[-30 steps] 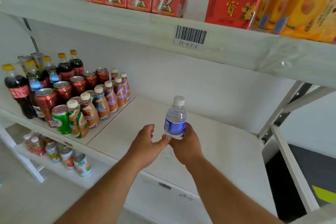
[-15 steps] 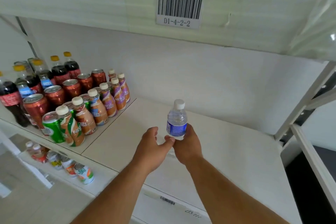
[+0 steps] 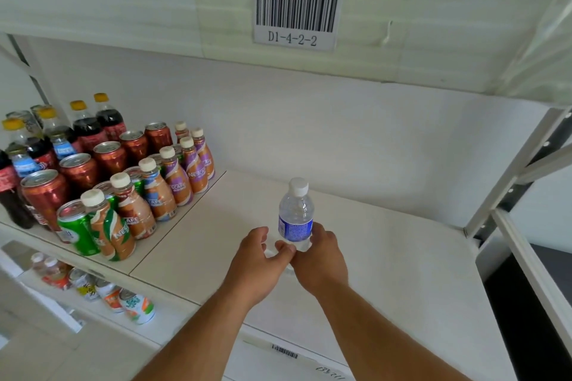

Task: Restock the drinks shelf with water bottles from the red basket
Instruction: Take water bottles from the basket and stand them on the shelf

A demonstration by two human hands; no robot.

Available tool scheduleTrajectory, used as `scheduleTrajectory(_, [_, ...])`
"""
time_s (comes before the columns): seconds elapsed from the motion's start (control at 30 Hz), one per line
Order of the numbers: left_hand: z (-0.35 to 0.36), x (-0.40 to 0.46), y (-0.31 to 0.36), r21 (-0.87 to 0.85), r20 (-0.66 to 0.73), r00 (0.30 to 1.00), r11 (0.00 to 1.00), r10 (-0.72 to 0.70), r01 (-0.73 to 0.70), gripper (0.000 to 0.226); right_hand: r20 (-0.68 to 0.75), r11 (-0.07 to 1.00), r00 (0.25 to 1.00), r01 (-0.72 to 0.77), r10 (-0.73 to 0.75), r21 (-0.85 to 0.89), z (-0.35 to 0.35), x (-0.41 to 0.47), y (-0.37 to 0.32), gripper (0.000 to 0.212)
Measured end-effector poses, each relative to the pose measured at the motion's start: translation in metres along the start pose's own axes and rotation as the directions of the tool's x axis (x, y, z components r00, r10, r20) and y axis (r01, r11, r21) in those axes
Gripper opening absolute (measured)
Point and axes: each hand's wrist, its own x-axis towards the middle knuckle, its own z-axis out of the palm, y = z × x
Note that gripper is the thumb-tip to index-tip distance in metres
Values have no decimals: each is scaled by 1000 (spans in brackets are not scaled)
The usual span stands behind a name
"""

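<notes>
On the white drinks shelf the water bottle now stands lower, seemingly set down upright; the right hand still grasps its base, left hand pinching alongside; coffee bottles well left; release looks next.

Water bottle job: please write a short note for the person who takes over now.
Right hand: grips the base of the water bottle, upright over the bare right part of the shelf.
Left hand: thumb at the bottle's base; fingers loosely curled.
Done: one bottle brought to the shelf.
Left: release it, fetch more. The red basket is not in view.
</notes>
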Motion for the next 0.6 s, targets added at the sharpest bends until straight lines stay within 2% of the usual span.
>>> scheduleTrajectory(0.3, [6,17,-6,-24,-9,1000,1000,-10,10,79,5,994,1000,-24,24,102,15,24,9,54])
scheduleTrajectory(0.43, [7,29,-4,-24,-8,1000,1000,-12,12,83,8,994,999,-45,45,100,15,39,9,57])
scheduleTrajectory(0.6, [13,46,7,-13,-6,1000,1000,1,-1,78,7,994,998,-56,56,95,13,57,8,55])
